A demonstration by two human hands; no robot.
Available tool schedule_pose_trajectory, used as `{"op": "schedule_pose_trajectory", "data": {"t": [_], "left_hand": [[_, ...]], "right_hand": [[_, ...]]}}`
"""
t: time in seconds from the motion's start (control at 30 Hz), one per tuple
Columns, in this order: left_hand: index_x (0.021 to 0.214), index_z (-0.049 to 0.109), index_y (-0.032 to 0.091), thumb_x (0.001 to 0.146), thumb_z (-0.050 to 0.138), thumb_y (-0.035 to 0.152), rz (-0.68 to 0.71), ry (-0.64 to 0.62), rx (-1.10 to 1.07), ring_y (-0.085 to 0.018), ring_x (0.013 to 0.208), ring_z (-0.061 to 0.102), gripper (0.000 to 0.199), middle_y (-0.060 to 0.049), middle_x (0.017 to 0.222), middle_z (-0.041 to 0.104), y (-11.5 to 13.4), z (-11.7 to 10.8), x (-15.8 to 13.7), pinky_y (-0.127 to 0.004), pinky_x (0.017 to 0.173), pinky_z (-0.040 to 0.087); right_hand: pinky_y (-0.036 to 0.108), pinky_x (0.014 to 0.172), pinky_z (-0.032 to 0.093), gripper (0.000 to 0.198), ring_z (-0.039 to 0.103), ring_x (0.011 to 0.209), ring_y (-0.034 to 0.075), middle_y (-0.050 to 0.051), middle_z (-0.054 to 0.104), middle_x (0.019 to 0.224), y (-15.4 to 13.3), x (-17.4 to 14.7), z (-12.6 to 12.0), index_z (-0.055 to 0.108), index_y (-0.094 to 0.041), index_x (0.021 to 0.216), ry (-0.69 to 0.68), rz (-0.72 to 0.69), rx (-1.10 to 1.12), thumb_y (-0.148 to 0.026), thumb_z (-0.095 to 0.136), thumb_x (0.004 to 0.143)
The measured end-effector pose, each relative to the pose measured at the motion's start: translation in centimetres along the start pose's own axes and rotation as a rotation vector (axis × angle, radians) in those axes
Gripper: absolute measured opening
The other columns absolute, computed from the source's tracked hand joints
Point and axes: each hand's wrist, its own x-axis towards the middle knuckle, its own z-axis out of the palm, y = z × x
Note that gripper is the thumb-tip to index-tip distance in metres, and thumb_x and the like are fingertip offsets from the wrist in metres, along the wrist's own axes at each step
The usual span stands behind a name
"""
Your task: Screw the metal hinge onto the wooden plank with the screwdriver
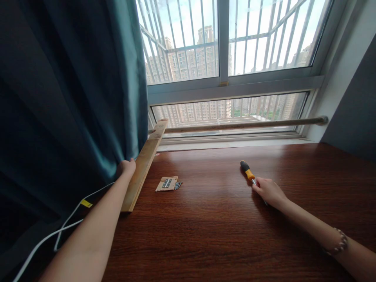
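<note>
My left hand grips a long wooden board from its left side, next to the curtain. Most of its fingers are hidden behind the wood, and a small bit of what looks like a fingertip shows past the right edge. The board slants from the near left up toward the window. On the right, my right hand is closed around the metal shaft of a screwdriver, whose black and yellow handle points away from me. Between the hands lie a metal hinge on a piece of cardboard and several screws.
All this is on a dark red-brown wooden tabletop. A blue curtain hangs along the left, with a white cable below it. A barred window and a horizontal rail stand at the back.
</note>
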Motion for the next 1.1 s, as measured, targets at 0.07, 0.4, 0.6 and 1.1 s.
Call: {"op": "schedule_pose_trajectory", "data": {"t": [0.07, 0.4, 0.6, 1.1], "left_hand": [[0.116, 0.042, -0.007, 0.087, 0.04, 0.023, 0.066, 0.094, -0.005, -0.035, 0.113, 0.042, 0.042, -0.025, 0.122, 0.045, 0.8, 0.1, -0.9, -0.048, 0.091, 0.036], [0.126, 0.041, 0.015, 0.085, 0.046, 0.04, 1.74, -0.178, -0.234, -0.024, 0.119, 0.042, 0.048, -0.011, 0.124, 0.053, 7.9, -2.2, -22.9, -0.041, 0.102, 0.029], [0.106, 0.053, 0.014, 0.086, 0.044, 0.02, 1.681, -0.2, -0.221, -0.018, 0.083, 0.055, 0.023, -0.008, 0.092, 0.063, 7.7, -2.6, -25.8, -0.034, 0.076, 0.043], [0.072, 0.059, 0.015, 0.084, 0.04, 0.036, 0.641, -0.53, 0.086, -0.02, 0.071, 0.06, 0.03, -0.008, 0.073, 0.064, 6.6, 1.5, -20.5, -0.027, 0.062, 0.039]], "right_hand": [[0.024, 0.052, 0.029, 0.025, 0.051, 0.058, 0.015, 0.003, 0.058, 0.059, -0.6, -0.2, 0.1, 0.048, -0.018, 0.058, -0.018, -0.073, 0.19, -0.031, 0.045, 0.079], [0.019, 0.039, 0.017, 0.035, 0.029, 0.04, 0.004, -0.007, 0.039, 0.044, -6.2, -4.8, -0.3, 0.044, -0.016, 0.059, -0.722, -0.234, 1.053, -0.045, 0.063, 0.067], [0.019, 0.038, 0.017, 0.04, 0.032, 0.038, 0.003, -0.006, 0.043, 0.044, -6.8, -6.0, -1.8, 0.046, -0.015, 0.056, -0.865, -0.196, 1.211, -0.048, 0.066, 0.065], [0.02, 0.036, 0.009, 0.048, 0.02, 0.03, 0.002, -0.008, 0.035, 0.032, -6.7, -5.3, -1.0, 0.049, -0.016, 0.059, -0.419, 0.028, 1.466, -0.063, 0.056, 0.066]]}}
